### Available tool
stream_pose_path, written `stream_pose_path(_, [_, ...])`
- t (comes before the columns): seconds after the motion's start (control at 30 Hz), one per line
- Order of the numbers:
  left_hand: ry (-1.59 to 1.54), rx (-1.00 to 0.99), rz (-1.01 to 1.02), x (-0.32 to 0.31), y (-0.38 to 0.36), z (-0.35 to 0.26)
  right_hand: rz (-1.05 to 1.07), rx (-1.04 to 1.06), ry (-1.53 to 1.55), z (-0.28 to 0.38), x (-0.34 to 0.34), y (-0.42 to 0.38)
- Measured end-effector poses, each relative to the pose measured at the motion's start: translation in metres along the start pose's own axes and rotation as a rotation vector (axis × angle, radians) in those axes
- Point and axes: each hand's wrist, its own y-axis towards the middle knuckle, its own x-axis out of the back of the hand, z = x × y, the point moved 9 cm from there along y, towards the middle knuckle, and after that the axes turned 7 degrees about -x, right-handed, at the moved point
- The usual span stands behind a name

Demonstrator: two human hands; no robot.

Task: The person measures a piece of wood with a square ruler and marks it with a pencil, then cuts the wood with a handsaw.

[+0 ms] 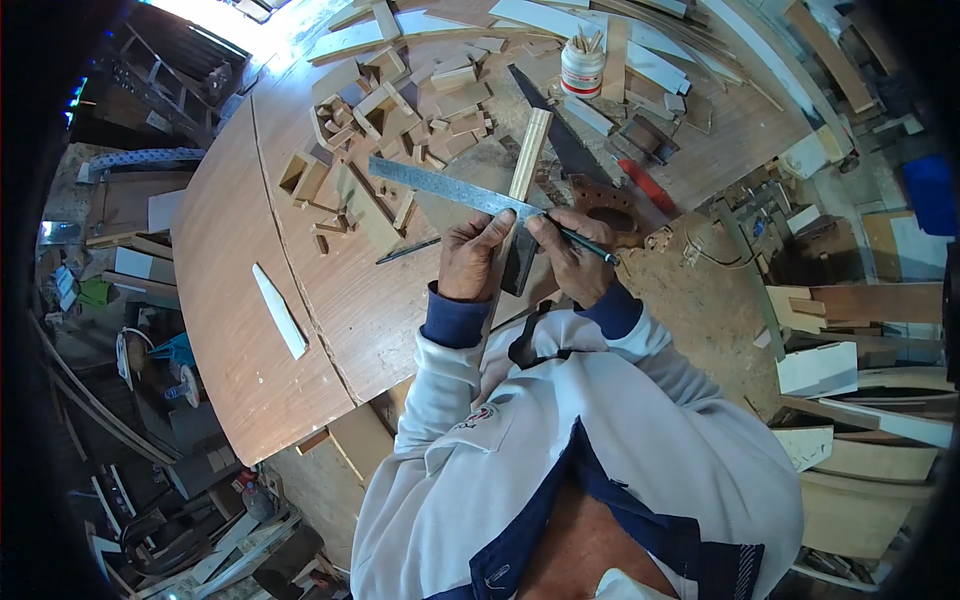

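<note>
A steel-bladed square [430, 185] lies across a narrow wooden strip [531, 155], its dark stock [519, 262] hanging down between my hands. My left hand [468, 262] is closed around the strip, its thumb pressing on the blade near the crossing. With my right hand [574, 260] I hold a dark pencil [590, 246]; the thumb and fingers of that hand touch the square's corner. The pencil's point is hidden near the fingers. The strip's lower end runs back toward my chest.
On the worktable [225, 300] are wood offcuts [385, 112], a hand saw [560, 135], a red-handled tool [648, 188], a jar with sticks [582, 68], another thin dark rod [408, 251] and a pointed white strip [280, 312]. Boards [860, 450] stack at the right.
</note>
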Motion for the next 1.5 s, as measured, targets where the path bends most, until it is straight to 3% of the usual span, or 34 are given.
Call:
stream_pose_path(0.67, [0.051, 0.006, -0.043, 0.007, -0.013, 0.003, 0.054, -0.061, 0.052, 0.001, -0.003, -0.009])
stream_pose_path(1.27, [0.121, 0.057, -0.001, -0.002, -0.01, 0.008, -0.068, -0.09, 0.108, -0.016, 0.006, -0.013])
stream_pose_path(1.5, [0.162, 0.005, -0.108, -0.001, -0.009, 0.008, -0.052, -0.129, 0.191, -0.024, 0.002, -0.015])
